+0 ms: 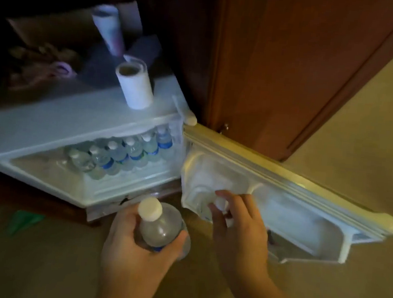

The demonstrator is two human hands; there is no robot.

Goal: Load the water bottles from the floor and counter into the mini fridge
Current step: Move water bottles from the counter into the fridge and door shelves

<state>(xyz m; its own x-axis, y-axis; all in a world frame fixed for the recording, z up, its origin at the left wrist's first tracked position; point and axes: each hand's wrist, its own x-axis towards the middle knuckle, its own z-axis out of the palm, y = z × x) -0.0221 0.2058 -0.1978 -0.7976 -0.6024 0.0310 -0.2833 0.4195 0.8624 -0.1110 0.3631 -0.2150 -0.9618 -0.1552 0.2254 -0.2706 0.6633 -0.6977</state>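
Note:
The white mini fridge [50,121] stands open, its door [283,180] swung out to the right. Several water bottles [123,154] with white caps and blue labels stand in a row on the inner shelf. My left hand [134,250] grips a clear water bottle [158,226] with a white cap, held upright in front of the fridge. My right hand [239,224] holds a second bottle [219,204] by its cap end, down in the left pocket of the door shelf [198,172]. Most of that bottle is hidden by my fingers.
Two paper rolls [135,86] stand on the fridge top, with dark clutter behind them. A brown wooden cabinet [293,62] rises behind the door. The right door pocket [303,220] has room. A green scrap [23,219] lies on the beige floor at left.

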